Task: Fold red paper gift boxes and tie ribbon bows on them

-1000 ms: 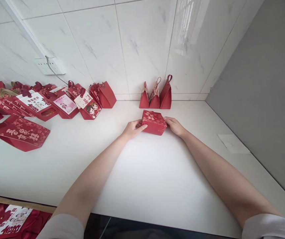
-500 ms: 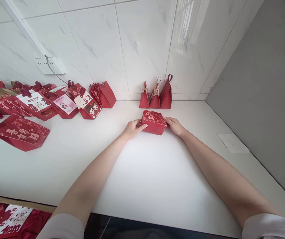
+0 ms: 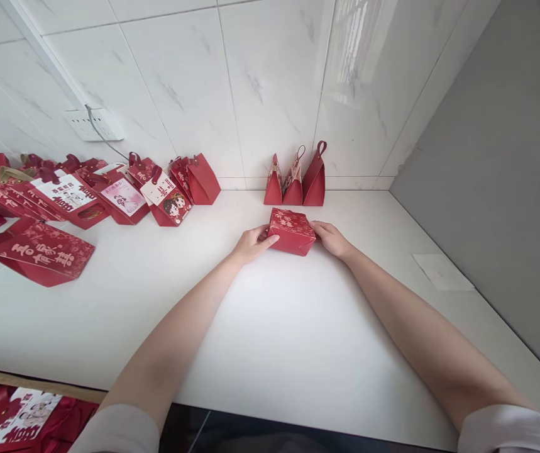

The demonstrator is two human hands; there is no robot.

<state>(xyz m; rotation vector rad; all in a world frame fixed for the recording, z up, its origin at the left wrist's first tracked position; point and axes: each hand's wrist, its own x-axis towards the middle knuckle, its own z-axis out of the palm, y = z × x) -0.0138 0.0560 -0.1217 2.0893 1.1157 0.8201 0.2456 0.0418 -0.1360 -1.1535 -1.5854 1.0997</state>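
Observation:
A red gift box [image 3: 292,234] with pale lettering on its upper face lies tipped on its side between my hands, its plain folded base facing me. My left hand [image 3: 252,244] grips its left end, thumb laid over the near edge and the other fingers partly hidden behind. On the right end my right hand [image 3: 329,238] holds the box, with its fingertips tucked behind the corner. Just behind stand three red triangular gift boxes, the rightmost box [image 3: 314,182] topped by a ribbon loop.
Many red gift boxes [image 3: 123,195] crowd the left by the tiled wall [image 3: 180,82]. A larger red box [image 3: 43,251] lies nearer. White paper [image 3: 442,272] rests beside the grey panel [image 3: 496,163]. More red packaging [image 3: 29,415] fills a container at lower left. A cord hangs from the socket [image 3: 94,125].

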